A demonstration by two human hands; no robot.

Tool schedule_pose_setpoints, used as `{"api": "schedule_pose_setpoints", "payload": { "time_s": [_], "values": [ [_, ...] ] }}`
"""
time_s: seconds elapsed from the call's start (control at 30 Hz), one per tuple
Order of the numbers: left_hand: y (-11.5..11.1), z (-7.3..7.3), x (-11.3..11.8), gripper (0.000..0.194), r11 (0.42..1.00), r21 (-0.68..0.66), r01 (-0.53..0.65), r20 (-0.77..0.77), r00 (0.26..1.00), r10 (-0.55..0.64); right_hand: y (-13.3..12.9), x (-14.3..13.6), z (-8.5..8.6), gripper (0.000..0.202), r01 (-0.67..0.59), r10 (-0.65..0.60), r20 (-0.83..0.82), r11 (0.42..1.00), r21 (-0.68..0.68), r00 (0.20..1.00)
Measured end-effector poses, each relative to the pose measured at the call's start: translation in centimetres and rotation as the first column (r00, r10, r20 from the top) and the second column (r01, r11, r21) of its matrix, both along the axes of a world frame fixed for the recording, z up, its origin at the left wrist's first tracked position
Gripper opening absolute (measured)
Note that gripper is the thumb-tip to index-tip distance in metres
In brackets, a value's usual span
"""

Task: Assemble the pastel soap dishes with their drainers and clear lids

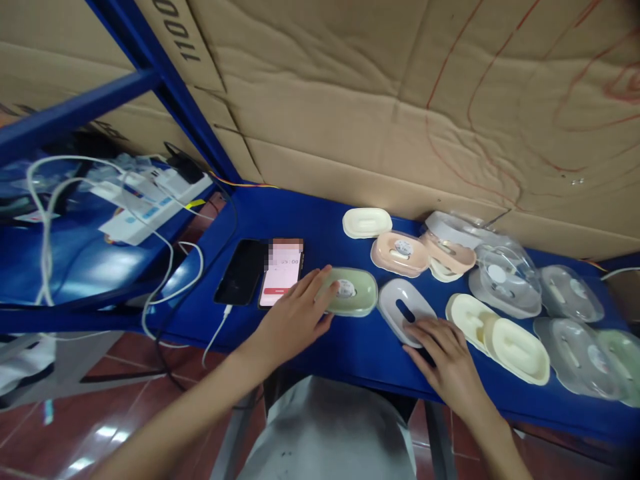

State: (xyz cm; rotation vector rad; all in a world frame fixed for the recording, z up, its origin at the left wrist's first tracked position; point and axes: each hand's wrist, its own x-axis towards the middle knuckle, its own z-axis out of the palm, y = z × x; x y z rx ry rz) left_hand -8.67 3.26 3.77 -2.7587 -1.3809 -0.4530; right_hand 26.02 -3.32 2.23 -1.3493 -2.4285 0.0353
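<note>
My left hand (299, 308) grips the left end of a green soap box (361, 293), which has a clear lid and a round white sticker. The fingers lie over the lid, with the thumb at the near side. My right hand (445, 350) holds the near right end of a pale grey oval soap box piece (397, 301) with a long slot in its middle. Both things are low over or on the blue table, side by side. Just right of my right hand are two cream soap box parts (520, 350), overlapping each other.
Behind lie a cream part (367, 223) and a peach soap box (400, 253). Several grey, clear-lidded boxes (505, 283) crowd the right side. Left are a lit phone (283, 267), a dark phone (240, 273), white cables and a power strip (155, 207). Cardboard (350, 133) stands behind.
</note>
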Motion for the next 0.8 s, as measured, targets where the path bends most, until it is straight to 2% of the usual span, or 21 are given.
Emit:
{"api": "schedule_pose_setpoints", "payload": {
  "time_s": [0.13,0.27,0.37,0.43,0.53,0.63,0.73,0.8],
  "values": [
    [4.6,1.1,-0.3,0.050,0.999,-0.007,-0.045,-0.062,0.997,0.044,-1.7,0.3,-0.1,0.031,0.004,-0.004,0.017,0.999,-0.040,1.000],
    [8.9,1.8,-1.9,0.049,0.996,-0.053,-0.077,-0.042,0.996,0.075,-2.2,0.4,-0.4,0.038,0.042,-0.040,0.050,0.998,-0.037,0.998],
    [10.9,1.9,-2.9,0.048,0.991,-0.075,-0.112,-0.041,0.993,0.109,-2.2,0.1,-0.6,0.045,0.048,-0.047,0.045,0.999,-0.020,0.998],
    [11.4,2.0,-2.9,0.051,0.988,-0.067,-0.138,-0.050,0.990,0.135,-2.2,-0.2,-0.8,0.046,0.045,-0.045,0.025,0.999,-0.008,0.999],
    [11.3,2.6,-0.8,0.059,0.992,-0.011,-0.125,-0.080,0.989,0.123,-2.2,-0.6,-1.3,0.044,0.054,-0.053,-0.056,0.998,0.011,0.997],
    [11.8,3.5,3.4,0.050,0.999,0.019,-0.026,-0.134,0.991,0.028,-2.3,-1.0,-1.9,0.045,0.095,-0.090,-0.179,0.995,0.019,0.980],
    [14.0,3.9,7.6,0.033,1.000,-0.015,-0.010,-0.178,0.984,0.008,-2.4,-1.6,-2.1,0.046,0.143,-0.129,-0.317,0.990,0.022,0.940],
    [15.9,3.6,9.6,0.025,0.999,-0.047,-0.027,-0.192,0.981,0.018,-2.6,-1.9,-2.2,0.045,0.177,-0.154,-0.406,0.984,0.020,0.901]
  ]
}}
